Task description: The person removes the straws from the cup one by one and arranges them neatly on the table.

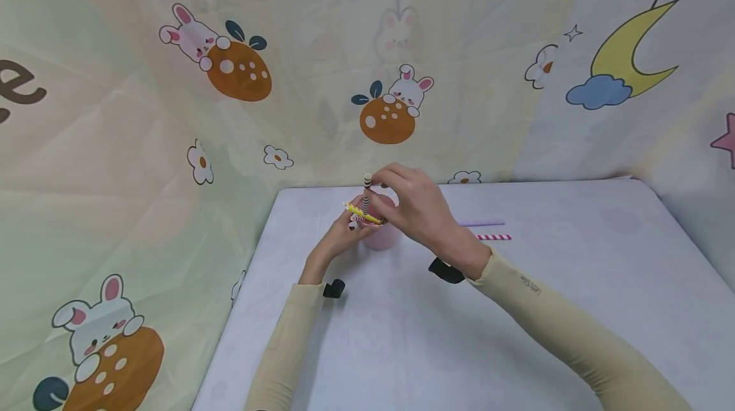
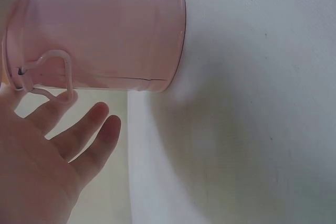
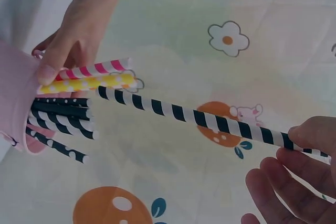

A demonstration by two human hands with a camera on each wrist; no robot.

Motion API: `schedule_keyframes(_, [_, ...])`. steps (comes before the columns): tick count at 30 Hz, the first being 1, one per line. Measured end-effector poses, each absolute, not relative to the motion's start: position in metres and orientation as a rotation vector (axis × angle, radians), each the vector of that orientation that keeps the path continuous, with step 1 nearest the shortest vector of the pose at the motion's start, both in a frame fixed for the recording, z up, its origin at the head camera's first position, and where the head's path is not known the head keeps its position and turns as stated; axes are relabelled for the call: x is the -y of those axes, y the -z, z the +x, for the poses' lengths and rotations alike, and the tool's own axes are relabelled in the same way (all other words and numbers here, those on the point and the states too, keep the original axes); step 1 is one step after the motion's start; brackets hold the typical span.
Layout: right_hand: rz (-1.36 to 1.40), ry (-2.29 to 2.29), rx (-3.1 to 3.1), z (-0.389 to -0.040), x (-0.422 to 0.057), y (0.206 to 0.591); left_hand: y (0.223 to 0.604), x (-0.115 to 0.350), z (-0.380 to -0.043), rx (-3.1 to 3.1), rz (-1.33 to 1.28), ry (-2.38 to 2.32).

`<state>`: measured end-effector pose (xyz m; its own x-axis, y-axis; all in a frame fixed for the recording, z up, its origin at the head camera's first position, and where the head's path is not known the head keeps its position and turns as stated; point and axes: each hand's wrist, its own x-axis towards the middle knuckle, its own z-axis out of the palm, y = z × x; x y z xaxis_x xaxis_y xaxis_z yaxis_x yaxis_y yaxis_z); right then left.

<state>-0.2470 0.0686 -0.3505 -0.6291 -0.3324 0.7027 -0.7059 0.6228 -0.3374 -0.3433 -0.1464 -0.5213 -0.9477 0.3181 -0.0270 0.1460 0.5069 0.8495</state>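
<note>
Head view: right hand (image 1: 418,208), thumb and fingers pinching the upper part of one black-and-white spiral-striped straw (image 3: 189,115), held near upright above the mouth of a pale-pink cylindrical bucket (image 2: 105,35). Lower straw end: just beside the tip of a yellow straw with pale spots (image 3: 86,84); contact cannot be told. Left hand (image 1: 339,237): thumb clamped at the bucket's rim, other fingers spread loosely. Projecting at the mouth: the yellow straw, one bright-pink-and-white striped straw (image 3: 98,69), a cluster of black-and-white patterned straws (image 3: 60,112). On the white-covered table (image 1: 390,334), right side: one lilac straw (image 1: 485,223), one crimson-and-white striped straw (image 1: 495,237). Handling note, by judgement: light pinch, lest the straw crease; lower end kept clear of the yellow tip; rim held steady.
</note>
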Motion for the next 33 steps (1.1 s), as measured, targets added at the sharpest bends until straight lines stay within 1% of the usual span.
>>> schedule_keyframes(7, [0.798,-0.91,2.24,-0.239,-0.083,0.342,0.523,0.145,-0.344,-2.59,0.474,-1.418])
schedule_keyframes(14, [0.781,-0.966,2.238,-0.23,-0.102,0.335,0.522,0.144,-0.344,-2.587,0.459,-1.436])
schedule_keyframes(19, [0.736,-0.967,2.232,-0.226,-0.114,0.335,0.523,0.144,-0.343,-2.574,0.431,-1.455])
schedule_keyframes(33, [0.64,-0.94,2.242,-0.216,-0.149,0.341,0.523,0.146,-0.344,-2.569,0.485,-1.451])
